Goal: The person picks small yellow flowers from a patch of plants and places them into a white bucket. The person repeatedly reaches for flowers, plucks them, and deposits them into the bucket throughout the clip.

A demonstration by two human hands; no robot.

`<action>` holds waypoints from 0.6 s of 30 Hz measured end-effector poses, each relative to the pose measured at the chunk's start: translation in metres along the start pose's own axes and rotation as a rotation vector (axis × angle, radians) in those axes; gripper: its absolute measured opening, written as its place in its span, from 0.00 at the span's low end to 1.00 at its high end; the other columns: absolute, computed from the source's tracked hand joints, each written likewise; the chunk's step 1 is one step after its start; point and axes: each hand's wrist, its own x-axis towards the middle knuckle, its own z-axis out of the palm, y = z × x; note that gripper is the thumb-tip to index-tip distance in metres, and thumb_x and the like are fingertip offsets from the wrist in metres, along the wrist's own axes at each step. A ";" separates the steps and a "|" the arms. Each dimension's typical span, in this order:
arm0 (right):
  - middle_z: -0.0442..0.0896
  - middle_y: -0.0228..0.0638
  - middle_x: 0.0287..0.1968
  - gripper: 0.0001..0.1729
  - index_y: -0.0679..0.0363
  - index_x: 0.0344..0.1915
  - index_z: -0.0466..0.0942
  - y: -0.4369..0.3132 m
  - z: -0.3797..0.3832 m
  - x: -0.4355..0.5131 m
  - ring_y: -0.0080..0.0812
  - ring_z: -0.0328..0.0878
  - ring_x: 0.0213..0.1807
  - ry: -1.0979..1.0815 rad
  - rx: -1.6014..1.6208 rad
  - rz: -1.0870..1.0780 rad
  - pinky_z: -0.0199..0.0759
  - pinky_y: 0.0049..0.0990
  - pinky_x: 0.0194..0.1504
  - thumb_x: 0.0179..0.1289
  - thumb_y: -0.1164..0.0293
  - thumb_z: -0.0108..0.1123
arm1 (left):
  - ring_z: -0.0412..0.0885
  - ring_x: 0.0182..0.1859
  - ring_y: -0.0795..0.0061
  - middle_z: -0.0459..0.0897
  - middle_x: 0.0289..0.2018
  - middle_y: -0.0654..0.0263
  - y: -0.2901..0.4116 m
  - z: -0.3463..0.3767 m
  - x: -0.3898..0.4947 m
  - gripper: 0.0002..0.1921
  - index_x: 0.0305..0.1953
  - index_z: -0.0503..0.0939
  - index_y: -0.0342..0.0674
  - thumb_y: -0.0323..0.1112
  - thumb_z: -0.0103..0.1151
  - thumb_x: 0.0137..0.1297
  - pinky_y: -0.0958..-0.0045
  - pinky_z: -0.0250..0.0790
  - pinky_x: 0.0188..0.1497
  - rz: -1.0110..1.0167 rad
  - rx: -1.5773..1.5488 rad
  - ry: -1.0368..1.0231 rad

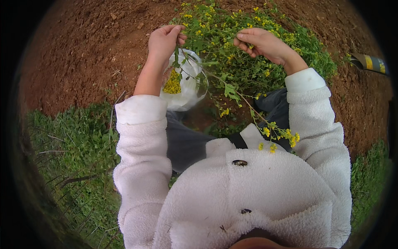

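My left hand point(169, 39) pinches a long, leafy plant stem point(217, 77) between thumb and fingers. The stem slants down to the right, and its yellow flower heads point(290, 137) hang over the front of my fleece jacket. My right hand point(259, 43) is raised over the heap, thumb against the curled fingers. A bit of yellow shows by its palm; whether the hand holds it or it lies behind is unclear. Below my left hand stands a white plastic bag point(183, 101), its mouth open, with picked yellow flower heads point(173, 83) inside.
A large heap of cut, yellow-flowered plants point(298, 40) lies in front of me on reddish-brown soil point(93, 56). Green weeds with dry twigs point(74, 155) grow at my left. My legs point(189, 140) are bent beneath me. A striped tubular object point(371, 63) lies at far right.
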 end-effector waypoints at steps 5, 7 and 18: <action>0.67 0.20 0.22 0.16 0.60 0.33 0.74 0.006 0.007 0.005 0.14 0.61 0.21 -0.036 -0.206 -0.035 0.57 0.15 0.23 0.67 0.61 0.44 | 0.77 0.41 0.63 0.78 0.39 0.53 -0.001 0.003 -0.025 0.15 0.46 0.73 0.30 0.34 0.52 0.63 0.71 0.69 0.42 0.087 0.908 0.157; 0.67 0.21 0.21 0.16 0.59 0.32 0.74 0.011 0.016 0.008 0.14 0.61 0.21 -0.072 -0.253 -0.042 0.57 0.16 0.22 0.67 0.61 0.44 | 0.75 0.46 0.54 0.76 0.44 0.48 -0.005 0.015 -0.039 0.17 0.49 0.71 0.30 0.34 0.53 0.62 0.67 0.68 0.46 0.419 1.176 0.210; 0.73 0.26 0.23 0.18 0.60 0.28 0.74 0.032 0.035 0.005 0.19 0.66 0.23 -0.307 -0.340 -0.089 0.63 0.21 0.25 0.66 0.59 0.45 | 0.78 0.27 0.76 0.80 0.26 0.61 -0.015 0.046 -0.067 0.11 0.44 0.77 0.34 0.31 0.53 0.61 0.76 0.69 0.31 0.303 0.661 -0.424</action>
